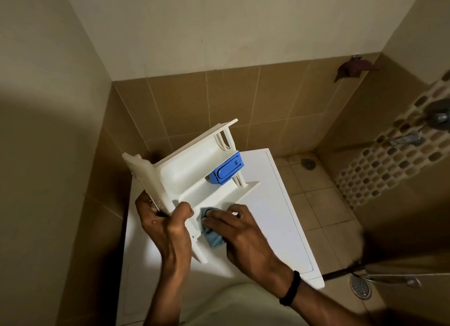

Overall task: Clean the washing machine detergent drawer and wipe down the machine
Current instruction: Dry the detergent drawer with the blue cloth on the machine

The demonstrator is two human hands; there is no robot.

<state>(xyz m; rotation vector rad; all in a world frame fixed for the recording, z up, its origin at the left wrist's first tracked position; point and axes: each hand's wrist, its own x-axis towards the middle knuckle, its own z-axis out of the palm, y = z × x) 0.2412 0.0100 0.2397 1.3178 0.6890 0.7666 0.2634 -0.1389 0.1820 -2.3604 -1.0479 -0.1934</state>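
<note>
Left hand [168,226] grips one white drawer [185,174]; right hand [243,233] pinches one blue cloth [213,239] against it.

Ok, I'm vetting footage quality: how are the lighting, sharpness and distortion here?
Head view: dim, warm light; bright patch on the washing machine beside the left hand; heavy shadow at the picture's right edge; walls slant from the wide lens; drawer and cloth fairly sharp.

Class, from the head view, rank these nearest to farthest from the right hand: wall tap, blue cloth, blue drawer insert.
1. Blue cloth, held under the right hand.
2. Blue drawer insert, beyond the fingers.
3. Wall tap, far right.
</note>
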